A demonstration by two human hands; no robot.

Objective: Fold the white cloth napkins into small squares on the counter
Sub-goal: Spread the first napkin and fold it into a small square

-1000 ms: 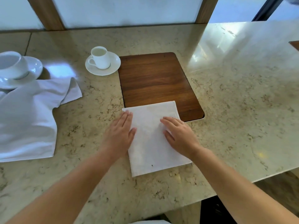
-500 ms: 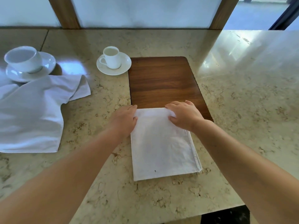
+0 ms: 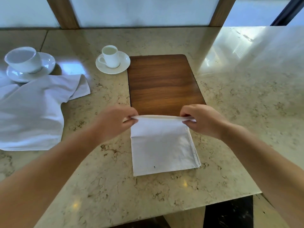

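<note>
A folded white napkin [image 3: 162,150] lies on the marble counter [image 3: 246,112] in front of me, its near part flat. My left hand [image 3: 116,120] pinches the napkin's far left corner and my right hand [image 3: 201,120] pinches its far right corner. Both hold the far edge lifted a little off the counter, stretched straight between them. A small dark speck shows near the napkin's front edge. A second white napkin [image 3: 32,112] lies loose and crumpled at the left.
A dark wooden board [image 3: 162,83] is set into the counter just beyond the napkin. A small cup on a saucer [image 3: 112,60] stands left of the board. A larger cup on a saucer [image 3: 28,63] stands at the far left. The counter's front edge runs close below.
Both hands moved from pressing flat on the napkin to its far corners, gripped them and raised the far edge off the counter.
</note>
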